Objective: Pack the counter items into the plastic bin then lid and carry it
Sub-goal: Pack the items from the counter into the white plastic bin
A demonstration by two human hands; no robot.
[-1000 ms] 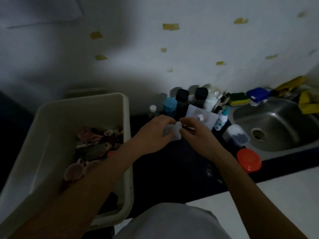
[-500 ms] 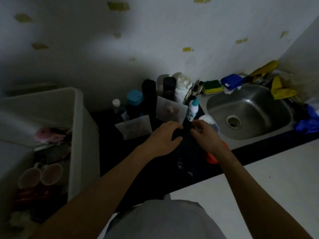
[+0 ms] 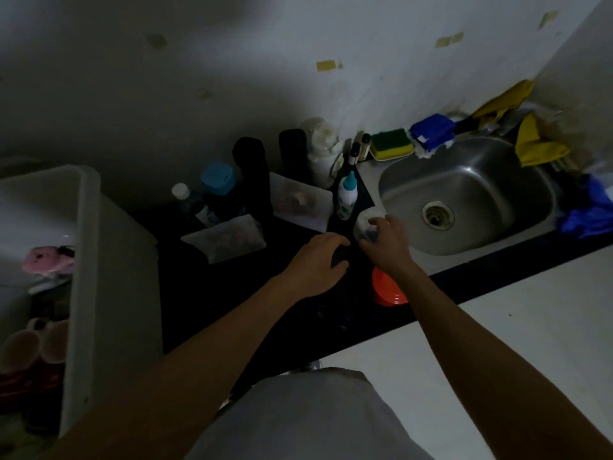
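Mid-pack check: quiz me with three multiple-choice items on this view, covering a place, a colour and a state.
1. The orange lid lies: A far left; B on the counter's front edge, beneath the right forearm; C far right corner.
2. The white bottle's cap is: A red; B yellow; C blue.
3. The right hand: A hangs idle; B grips the clear container; C presses flat on the counter.
Key: B, the forearm crosses over it; C, its top shows teal-blue; B, the fingers curl round the container.

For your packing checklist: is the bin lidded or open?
Open: the plastic bin has no lid; cups and a pink toy show inside.
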